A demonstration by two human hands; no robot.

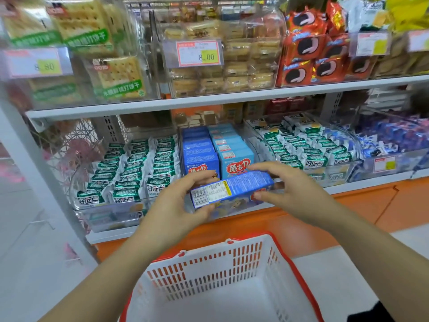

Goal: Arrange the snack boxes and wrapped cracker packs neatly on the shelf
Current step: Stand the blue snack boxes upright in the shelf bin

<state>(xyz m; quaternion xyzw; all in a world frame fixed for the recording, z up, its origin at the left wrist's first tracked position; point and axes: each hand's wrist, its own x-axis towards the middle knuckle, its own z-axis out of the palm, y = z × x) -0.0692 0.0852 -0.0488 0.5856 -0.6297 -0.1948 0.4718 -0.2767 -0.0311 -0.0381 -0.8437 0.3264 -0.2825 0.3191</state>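
Observation:
A blue snack box [232, 189] lies tilted on its side in front of the lower shelf, held between both hands. My left hand [178, 203] grips its left end, with the thumb under it. My right hand [287, 187] grips the right end, fingers over the top. Just behind, two rows of matching blue snack boxes [216, 149] stand upright in a clear bin on the lower shelf [371, 180]. Green-and-white wrapped cracker packs [130, 168] fill the bin to the left, and more wrapped packs [308, 145] fill the bin to the right.
A white and red shopping basket [222, 282] stands below my arms, with nothing seen inside. The upper shelf [162, 102] carries clear bins of soda crackers [92, 45], small cakes and red cookie packs [315, 54]. Blue candy bags [390, 135] lie at the far right.

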